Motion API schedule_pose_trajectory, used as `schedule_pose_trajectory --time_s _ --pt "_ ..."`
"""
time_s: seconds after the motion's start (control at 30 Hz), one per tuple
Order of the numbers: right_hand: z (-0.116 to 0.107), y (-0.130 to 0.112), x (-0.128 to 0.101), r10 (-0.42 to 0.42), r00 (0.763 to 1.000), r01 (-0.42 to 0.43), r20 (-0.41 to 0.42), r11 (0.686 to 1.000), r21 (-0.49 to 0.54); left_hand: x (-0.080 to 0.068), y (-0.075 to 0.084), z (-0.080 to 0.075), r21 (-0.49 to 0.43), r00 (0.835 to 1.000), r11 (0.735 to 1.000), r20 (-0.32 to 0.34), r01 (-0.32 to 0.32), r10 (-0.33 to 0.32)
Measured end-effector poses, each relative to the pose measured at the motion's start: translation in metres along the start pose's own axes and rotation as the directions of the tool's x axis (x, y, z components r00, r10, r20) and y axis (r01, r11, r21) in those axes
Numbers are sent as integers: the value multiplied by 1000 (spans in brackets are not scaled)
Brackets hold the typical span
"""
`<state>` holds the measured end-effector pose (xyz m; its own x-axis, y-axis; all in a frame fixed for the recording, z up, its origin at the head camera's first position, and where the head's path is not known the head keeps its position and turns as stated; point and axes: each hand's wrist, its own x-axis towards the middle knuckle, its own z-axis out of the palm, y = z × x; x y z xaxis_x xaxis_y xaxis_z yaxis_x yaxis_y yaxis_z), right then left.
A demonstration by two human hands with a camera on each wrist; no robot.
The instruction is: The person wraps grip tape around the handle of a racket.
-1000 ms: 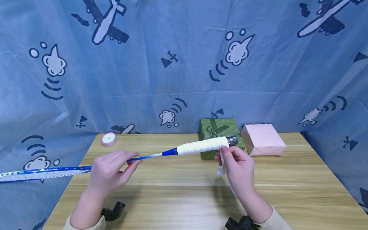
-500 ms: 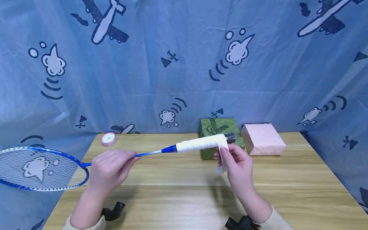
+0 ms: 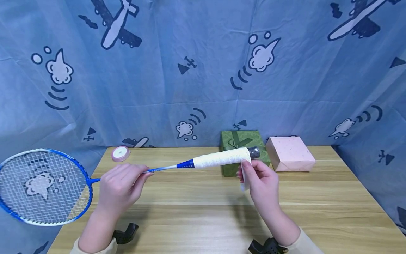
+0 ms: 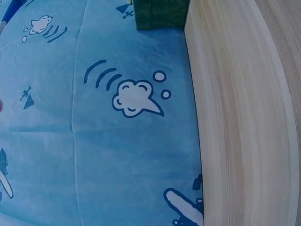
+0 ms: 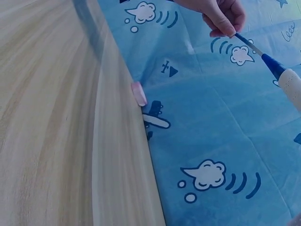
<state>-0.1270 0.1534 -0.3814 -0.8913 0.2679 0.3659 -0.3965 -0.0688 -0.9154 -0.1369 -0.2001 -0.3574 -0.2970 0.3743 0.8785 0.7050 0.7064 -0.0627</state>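
Note:
A blue badminton racket is held level above the wooden table (image 3: 203, 218). Its strung head (image 3: 41, 187) hangs past the table's left edge. My left hand (image 3: 122, 187) pinches the thin blue shaft (image 3: 163, 168) between thumb and fingers; the right wrist view shows that left hand (image 5: 221, 16) on the shaft (image 5: 251, 44). The handle (image 3: 222, 158) is wound with white grip tape, its dark butt end (image 3: 254, 152) bare. My right hand (image 3: 258, 178) pinches the loose white tape end (image 3: 245, 173) hanging just below the handle.
A green gift box (image 3: 242, 143) with a bow and a pink wrapped box (image 3: 290, 154) stand at the table's back. A pink ribbon roll (image 3: 120, 153) lies at the back left. Blue printed cloth (image 3: 196, 70) hangs behind and around the table. The green box (image 4: 160, 13) shows in the left wrist view.
The racket has turned about its shaft: its head went from edge-on to face-on. The white tape reaches closer to the dark butt end. Both hands have kept their places.

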Motion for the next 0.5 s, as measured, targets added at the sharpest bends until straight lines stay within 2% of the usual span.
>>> schedule_pose_trajectory --time_s 0.23,0.5 --pt "-1 -1 -1 18 1000 -19 -15 999 -49 -1 1 0 6 999 1000 39 -11 11" --pt "0 -2 -2 20 1000 -20 3 1000 -11 0 2 -1 15 999 1000 44 -5 4"
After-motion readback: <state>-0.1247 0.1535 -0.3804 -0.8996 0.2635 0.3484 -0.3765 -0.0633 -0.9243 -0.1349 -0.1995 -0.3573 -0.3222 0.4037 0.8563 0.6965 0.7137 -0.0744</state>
